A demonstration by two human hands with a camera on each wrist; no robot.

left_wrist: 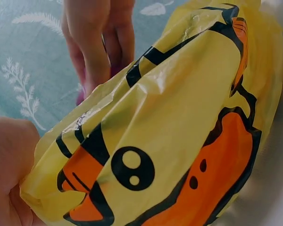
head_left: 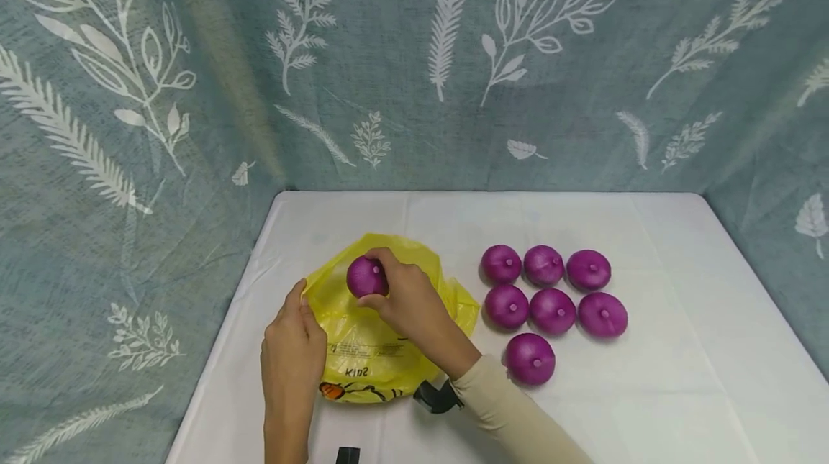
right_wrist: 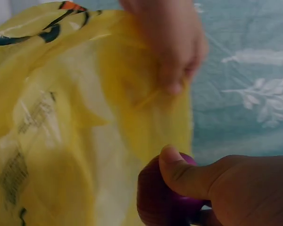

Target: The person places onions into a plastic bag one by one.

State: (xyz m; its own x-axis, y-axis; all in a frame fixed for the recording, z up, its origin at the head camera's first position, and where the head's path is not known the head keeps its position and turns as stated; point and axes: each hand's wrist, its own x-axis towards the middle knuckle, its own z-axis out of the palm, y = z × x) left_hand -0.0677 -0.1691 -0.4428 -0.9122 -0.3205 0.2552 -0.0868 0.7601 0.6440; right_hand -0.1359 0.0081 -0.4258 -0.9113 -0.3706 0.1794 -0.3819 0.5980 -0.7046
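Observation:
In the head view, my right hand (head_left: 414, 298) grips a purple red onion (head_left: 367, 277) between thumb and fingers, over a yellow plastic bag (head_left: 369, 320). My left hand (head_left: 294, 342) pinches the bag's left edge. The right wrist view shows the onion (right_wrist: 167, 193) close up under the thumb, beside the yellow film. Orange and black cartoon printing covers the side of the bag (left_wrist: 174, 136) seen from the left wrist. There, the right hand (left_wrist: 99, 37) appears behind the bag's rim, with only a bit of purple showing. Whatever is inside the bag is hidden.
Several more red onions (head_left: 553, 311) sit in rows on the white-covered table (head_left: 680, 378), right of the bag. A lone onion (head_left: 529, 359) lies nearest me, close to the right sleeve (head_left: 512, 406). Leaf-printed green-blue cloth (head_left: 401, 54) hangs behind and at both sides.

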